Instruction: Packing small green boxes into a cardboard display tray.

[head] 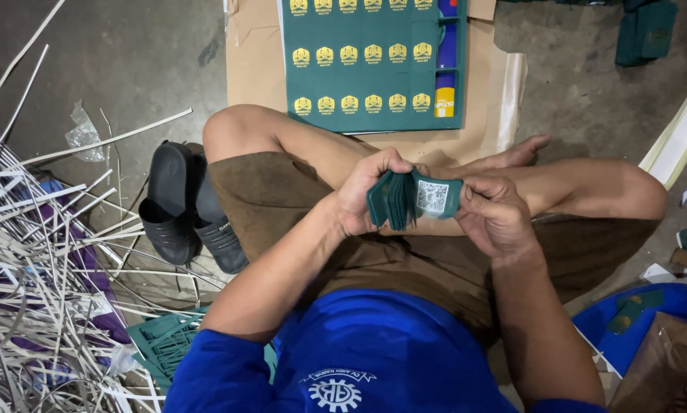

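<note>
So here's my view looking down: I'm sitting cross-legged on the floor with a stack of small green cards (pixel 405 200) held up over my lap. My left hand (pixel 374 191) is clamped around the stack's left end, fingers curled over the top edge. My right hand (pixel 493 214) is closed on the right side, pinching the outermost card, the one with a white square code patch on it. The cards are fanned a bit at the left, so they're not squared up.

What I'd worry about, just judging from how it sits:

- The fan. The loose edges are only held by the left fingers. If that squeeze eases off, I reckon a few cards slide out and drop into my lap or onto the concrete.
- The outer card is bent around the stack a little. Too much thumb pressure from the right and it could crease.
- To my left there's a big tangle of white paper trim strips (pixel 45 252). Anything that falls that way would be a pain to find again.
- The uncut printed green sheet (pixel 366 61) lies on brown cardboard (pixel 252 61) just past my knees, near my foot. A careless leg shift could scuff it.

There's also a pair of black sandals (pixel 183 206) by my left knee, and some green cut-out frame scrap (pixel 164 340) near my elbow.
</note>
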